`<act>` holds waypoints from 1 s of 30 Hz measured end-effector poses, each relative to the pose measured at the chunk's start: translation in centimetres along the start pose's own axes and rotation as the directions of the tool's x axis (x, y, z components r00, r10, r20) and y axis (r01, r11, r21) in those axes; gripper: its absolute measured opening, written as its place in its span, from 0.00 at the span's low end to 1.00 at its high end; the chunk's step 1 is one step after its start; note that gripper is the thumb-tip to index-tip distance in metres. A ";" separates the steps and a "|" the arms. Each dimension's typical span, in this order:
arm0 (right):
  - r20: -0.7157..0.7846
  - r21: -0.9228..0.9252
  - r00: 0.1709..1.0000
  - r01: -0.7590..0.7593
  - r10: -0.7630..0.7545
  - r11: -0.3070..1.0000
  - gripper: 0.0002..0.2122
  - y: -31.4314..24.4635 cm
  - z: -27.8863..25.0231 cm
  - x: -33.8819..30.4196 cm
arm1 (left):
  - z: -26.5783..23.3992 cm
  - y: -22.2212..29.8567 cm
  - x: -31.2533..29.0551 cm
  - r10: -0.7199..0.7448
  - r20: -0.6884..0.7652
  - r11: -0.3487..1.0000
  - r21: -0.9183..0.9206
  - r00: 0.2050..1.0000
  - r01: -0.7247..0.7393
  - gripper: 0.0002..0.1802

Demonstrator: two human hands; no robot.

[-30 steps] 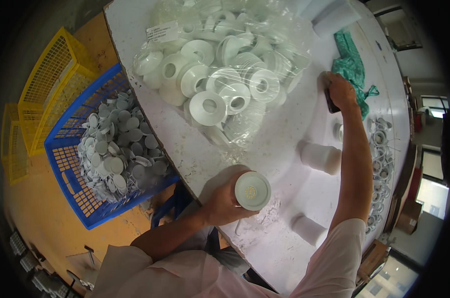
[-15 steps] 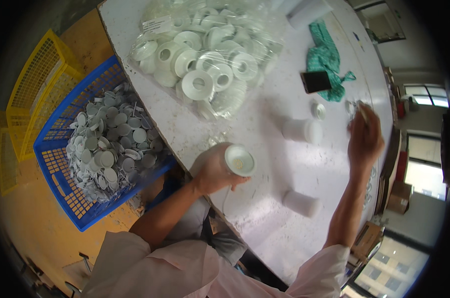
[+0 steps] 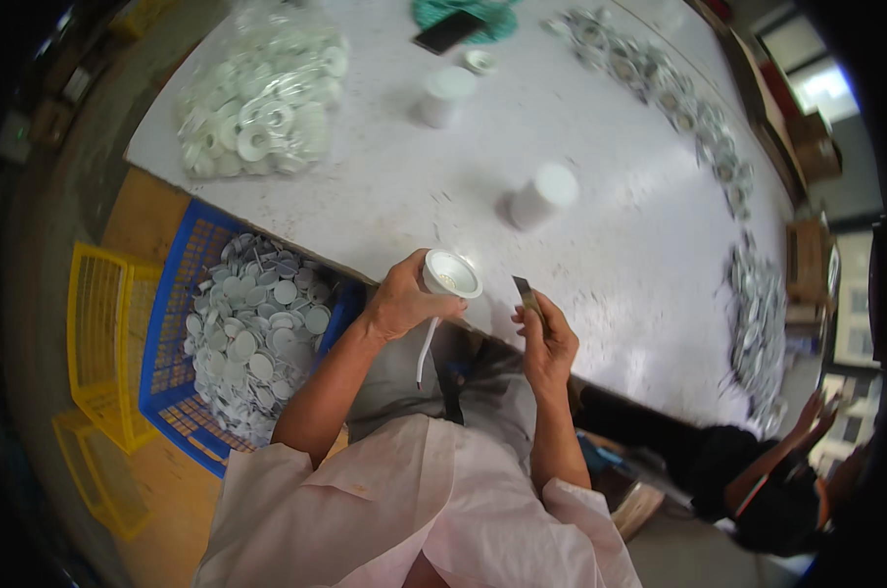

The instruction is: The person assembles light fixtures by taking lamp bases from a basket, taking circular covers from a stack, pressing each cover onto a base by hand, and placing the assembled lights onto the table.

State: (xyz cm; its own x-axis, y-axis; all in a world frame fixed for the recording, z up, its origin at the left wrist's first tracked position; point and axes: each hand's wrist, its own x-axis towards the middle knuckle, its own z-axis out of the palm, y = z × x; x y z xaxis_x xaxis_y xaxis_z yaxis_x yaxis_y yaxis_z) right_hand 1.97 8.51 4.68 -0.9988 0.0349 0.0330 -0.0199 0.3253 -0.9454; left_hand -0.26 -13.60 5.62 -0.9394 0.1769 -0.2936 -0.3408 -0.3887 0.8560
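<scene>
Fingers wrapped around its side, my left hand (image 3: 401, 302) grips a round white lamp housing (image 3: 454, 273) with yellowish dots inside. A white cable (image 3: 427, 351) hangs from below it, past the table's front edge. My right hand (image 3: 549, 343) is closed on a flat, dark knife blade (image 3: 527, 294) with a slanted tip. The blade points up, to the right of the lamp housing and apart from it. The hidden part of the knife lies within my fingers.
Beside the table (image 3: 365, 211), a blue basket (image 3: 156, 367) holds many grey-white discs, with yellow crates (image 3: 98, 343) beyond. White cylinders (image 3: 553, 186), a bag of white rings (image 3: 257, 108), a phone (image 3: 449, 32) and rows of lamp parts (image 3: 757, 323) lie on the table. Another person (image 3: 771, 480) is at right.
My right hand has come back from the table's far right side to near the lamp housing, with the blade now plainly visible. The view has turned. My left hand still holds the housing.
</scene>
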 end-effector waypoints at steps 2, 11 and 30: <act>-0.085 -0.011 0.994 0.071 -0.071 0.997 0.10 1.8 -0.7 -0.5 | 0.9 -1.0 0.3 -0.066 0.093 0.997 0.045 0.993 0.062 0.25; -0.032 -0.166 0.917 0.388 -0.398 0.907 0.12 4.9 -2.2 -0.4 | 3.1 -5.4 1.6 -0.193 0.198 0.962 0.232 0.961 0.145 0.23; 0.013 -0.231 0.913 0.399 -0.407 0.887 0.11 5.5 -1.8 0.0 | 4.4 -4.8 1.6 -0.225 0.126 0.935 0.306 0.966 0.178 0.22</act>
State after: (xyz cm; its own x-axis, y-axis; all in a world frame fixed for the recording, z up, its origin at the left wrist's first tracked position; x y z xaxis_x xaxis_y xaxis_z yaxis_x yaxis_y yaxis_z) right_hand 1.90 12.03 0.12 -0.9046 -0.1127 0.4111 -0.4061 0.5211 -0.7507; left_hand -0.01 -7.51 2.92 -0.8263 0.3721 -0.4227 -0.4744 -0.0555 0.8785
